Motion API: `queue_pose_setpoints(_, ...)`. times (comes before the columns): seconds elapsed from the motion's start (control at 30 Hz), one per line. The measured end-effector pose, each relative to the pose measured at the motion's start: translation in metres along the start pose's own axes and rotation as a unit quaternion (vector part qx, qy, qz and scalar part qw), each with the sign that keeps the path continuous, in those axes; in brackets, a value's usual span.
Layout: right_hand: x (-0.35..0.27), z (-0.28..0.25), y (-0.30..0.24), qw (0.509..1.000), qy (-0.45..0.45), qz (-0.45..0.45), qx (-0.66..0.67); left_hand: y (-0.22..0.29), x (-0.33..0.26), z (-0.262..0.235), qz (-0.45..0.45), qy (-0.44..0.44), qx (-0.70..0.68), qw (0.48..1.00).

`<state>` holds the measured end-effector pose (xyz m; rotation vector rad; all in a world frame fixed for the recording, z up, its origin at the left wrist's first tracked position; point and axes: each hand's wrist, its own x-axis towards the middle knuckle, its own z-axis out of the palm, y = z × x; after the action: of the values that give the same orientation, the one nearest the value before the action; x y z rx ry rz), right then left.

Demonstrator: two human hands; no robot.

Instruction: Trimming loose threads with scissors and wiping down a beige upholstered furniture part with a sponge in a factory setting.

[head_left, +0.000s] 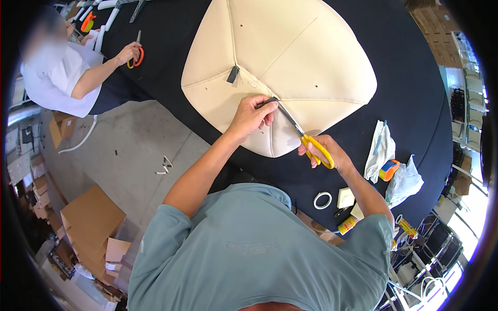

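Note:
A large cream cushion cover (290, 57) with stitched seams lies on the black table (415, 93). My left hand (251, 115) pinches a dark strip at the cover's near seam, close to where the seams meet. My right hand (327, 153) grips yellow-handled scissors (303, 137); their blades point up-left and meet the strip right at my left fingertips. A second dark tab (233, 74) sticks out of the cover farther back.
Right of my right hand lie a white plastic bag (378, 150), an orange-and-blue tape dispenser (388, 169), a tape ring (322, 200) and small boxes. Another person (78, 72) at the far left rests a hand on orange scissors (136, 57). Cardboard boxes (91, 223) stand on the floor.

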<state>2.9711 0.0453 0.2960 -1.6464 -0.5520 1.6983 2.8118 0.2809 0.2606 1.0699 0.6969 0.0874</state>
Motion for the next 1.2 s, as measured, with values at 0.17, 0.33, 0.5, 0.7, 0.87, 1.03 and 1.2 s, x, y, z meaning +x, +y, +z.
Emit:
queue_pose_setpoints(0.17,0.004,-0.004,-0.011,1.000,0.012,0.001,0.001,0.004,0.000,-0.002,-0.005,-0.009,0.000,1.000)
queue_pose_setpoints(0.33,0.005,-0.010,-0.018,1.000,0.011,-0.026,0.014,0.006,0.001,-0.006,-0.002,-0.023,0.002,1.000)
queue_pose_setpoints(0.5,0.008,-0.018,-0.011,0.999,-0.006,-0.023,0.047,0.006,0.002,-0.007,-0.005,-0.040,-0.008,0.999)
queue_pose_setpoints(0.7,0.008,-0.018,-0.015,0.998,0.008,-0.015,0.054,0.006,0.004,-0.008,-0.016,-0.043,0.002,0.999)
queue_pose_setpoints(0.87,0.010,-0.017,-0.017,1.000,0.010,-0.006,0.029,0.006,0.003,-0.012,-0.010,-0.049,0.014,0.999)
queue_pose_setpoints(1.03,0.001,-0.007,0.002,1.000,0.010,0.014,0.001,-0.007,-0.025,-0.040,-0.045,-0.084,0.135,0.986)
queue_pose_setpoints(1.2,-0.026,0.027,0.017,0.927,0.072,-0.165,-0.328,-0.064,-0.152,-0.175,-0.097,-0.082,0.649,0.751)
